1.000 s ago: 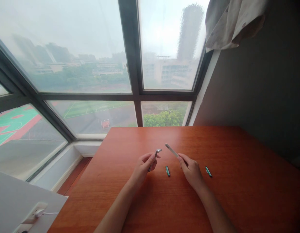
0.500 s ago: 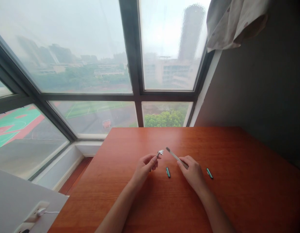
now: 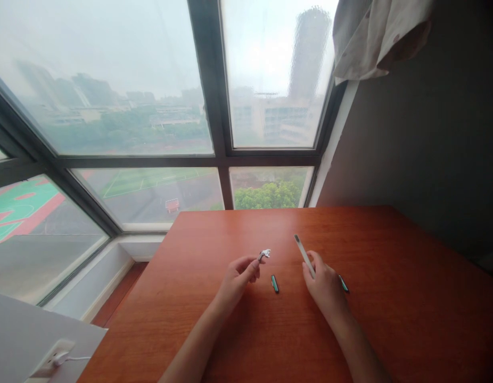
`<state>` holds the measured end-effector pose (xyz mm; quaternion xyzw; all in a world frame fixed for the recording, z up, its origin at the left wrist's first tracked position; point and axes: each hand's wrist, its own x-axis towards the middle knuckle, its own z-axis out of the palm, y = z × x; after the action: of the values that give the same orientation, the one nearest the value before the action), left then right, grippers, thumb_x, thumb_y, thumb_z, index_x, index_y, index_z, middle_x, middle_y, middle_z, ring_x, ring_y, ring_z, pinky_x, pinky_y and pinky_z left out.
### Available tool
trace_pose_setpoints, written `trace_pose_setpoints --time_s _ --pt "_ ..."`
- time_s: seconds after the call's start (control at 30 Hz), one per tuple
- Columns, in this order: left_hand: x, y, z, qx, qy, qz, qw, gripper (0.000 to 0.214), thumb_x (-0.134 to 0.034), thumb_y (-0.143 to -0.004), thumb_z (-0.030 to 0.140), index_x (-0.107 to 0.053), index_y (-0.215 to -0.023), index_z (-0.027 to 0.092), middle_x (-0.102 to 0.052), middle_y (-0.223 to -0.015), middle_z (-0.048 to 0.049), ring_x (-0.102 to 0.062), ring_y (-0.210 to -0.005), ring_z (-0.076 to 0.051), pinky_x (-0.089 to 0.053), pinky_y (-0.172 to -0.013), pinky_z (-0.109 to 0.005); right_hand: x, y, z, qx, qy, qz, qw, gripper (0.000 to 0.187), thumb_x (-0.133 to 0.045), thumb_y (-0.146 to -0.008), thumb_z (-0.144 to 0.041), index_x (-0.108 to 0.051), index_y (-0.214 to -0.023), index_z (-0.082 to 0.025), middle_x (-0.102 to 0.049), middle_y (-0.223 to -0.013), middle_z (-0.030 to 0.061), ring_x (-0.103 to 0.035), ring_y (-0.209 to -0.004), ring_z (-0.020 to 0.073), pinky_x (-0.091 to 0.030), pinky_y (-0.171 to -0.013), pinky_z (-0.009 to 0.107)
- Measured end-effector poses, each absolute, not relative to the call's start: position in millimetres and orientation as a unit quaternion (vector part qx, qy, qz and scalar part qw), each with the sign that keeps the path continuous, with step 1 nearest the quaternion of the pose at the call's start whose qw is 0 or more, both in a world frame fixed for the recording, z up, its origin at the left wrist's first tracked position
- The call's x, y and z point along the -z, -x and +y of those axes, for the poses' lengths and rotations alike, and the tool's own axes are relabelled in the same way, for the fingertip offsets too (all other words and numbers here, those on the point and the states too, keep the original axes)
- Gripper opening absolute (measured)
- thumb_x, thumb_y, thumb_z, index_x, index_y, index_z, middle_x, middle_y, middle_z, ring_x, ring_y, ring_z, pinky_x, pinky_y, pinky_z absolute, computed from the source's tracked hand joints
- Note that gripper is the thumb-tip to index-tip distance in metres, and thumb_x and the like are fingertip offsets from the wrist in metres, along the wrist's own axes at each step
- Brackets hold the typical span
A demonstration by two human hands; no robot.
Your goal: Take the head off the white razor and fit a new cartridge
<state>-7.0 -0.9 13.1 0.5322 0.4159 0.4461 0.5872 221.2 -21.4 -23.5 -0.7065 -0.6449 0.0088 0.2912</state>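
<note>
Between the thumb and fingers of my left hand [image 3: 239,277] is a razor handle [image 3: 264,255], its silvery head end pointing away with no blade cartridge on it. My right hand [image 3: 324,284] grips a pale toothbrush [image 3: 304,255] by its handle, with the dark bristle end up and to the left. One green-and-black razor cartridge [image 3: 274,284] lies on the table between the hands. A second razor cartridge [image 3: 344,284] rests just right of my right hand, which partly covers it.
The reddish-brown wooden table [image 3: 230,229] reaches back to framed windows [image 3: 150,159]. A grey wall [image 3: 398,143] rises on the right, with a hanging cloth [image 3: 378,42] above. At the lower left, a plug with a white cable sits in a wall socket [image 3: 55,359].
My right hand has moved right with the toothbrush, away from the razor handle, and now partly covers the right cartridge. The toothbrush stands steeper. My left hand stays nearly in place.
</note>
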Motion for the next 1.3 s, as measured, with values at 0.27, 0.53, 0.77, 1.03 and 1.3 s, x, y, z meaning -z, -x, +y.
trace_pose_setpoints --time_s 0.27,0.53,0.77,1.03,1.3 --pt "-17.5 5.8 -3.2 -0.454 -0.525 0.412 0.590 0.038 -0.064 -0.077 0.048 -0.070 -0.088 0.012 -0.055 -0.060 -0.0009 -0.047 -0.055 -0.011 -0.034 -0.053 -0.022 31.3 -249.7 -55.5 0.049 0.775 -0.594 0.210 0.008 -0.052 -0.085 -0.020 -0.059 -0.088 -0.019 -0.067 -0.083 0.0059 -0.061 -0.066 0.0176 -0.029 -0.051 0.027" --pt "-18.9 5.5 -3.4 -0.454 -0.530 0.411 0.587 0.037 -0.065 -0.076 0.048 -0.071 -0.087 0.012 -0.054 -0.060 -0.0011 -0.047 -0.055 -0.011 -0.035 -0.053 -0.023 25.7 -256.6 -48.1 0.090 0.785 -0.594 0.149 0.007 -0.056 -0.083 -0.025 -0.061 -0.079 -0.021 -0.063 -0.078 0.0057 -0.058 -0.070 0.0202 -0.027 -0.052 0.029" --pt "-19.2 5.4 -3.2 -0.451 -0.529 0.415 0.587 0.039 -0.065 -0.076 0.049 -0.071 -0.087 0.012 -0.054 -0.059 -0.0009 -0.047 -0.054 -0.011 -0.034 -0.053 -0.023 21.5 -258.7 -43.2 0.085 0.799 -0.584 0.115 0.009 -0.056 -0.083 -0.027 -0.061 -0.078 -0.022 -0.062 -0.078 0.0068 -0.057 -0.075 0.0223 -0.028 -0.051 0.029" --pt "-17.7 5.4 -2.5 -0.451 -0.526 0.416 0.589 0.039 -0.065 -0.076 0.049 -0.071 -0.088 0.012 -0.055 -0.059 -0.0009 -0.046 -0.053 -0.011 -0.033 -0.052 -0.023 18.5 -256.4 -42.8 0.088 0.799 -0.587 0.097 0.014 -0.053 -0.084 -0.025 -0.064 -0.079 -0.021 -0.061 -0.079 0.0076 -0.058 -0.075 0.0225 -0.030 -0.051 0.029" --pt "-15.0 5.3 -1.6 -0.451 -0.529 0.418 0.585 0.038 -0.064 -0.076 0.049 -0.071 -0.088 0.013 -0.054 -0.059 -0.0003 -0.046 -0.054 -0.011 -0.034 -0.053 -0.023 15.5 -253.7 -44.2 0.094 0.794 -0.581 0.152 0.021 -0.054 -0.084 -0.028 -0.064 -0.101 -0.020 -0.064 -0.089 0.0093 -0.061 -0.077 0.0238 -0.035 -0.053 0.030"
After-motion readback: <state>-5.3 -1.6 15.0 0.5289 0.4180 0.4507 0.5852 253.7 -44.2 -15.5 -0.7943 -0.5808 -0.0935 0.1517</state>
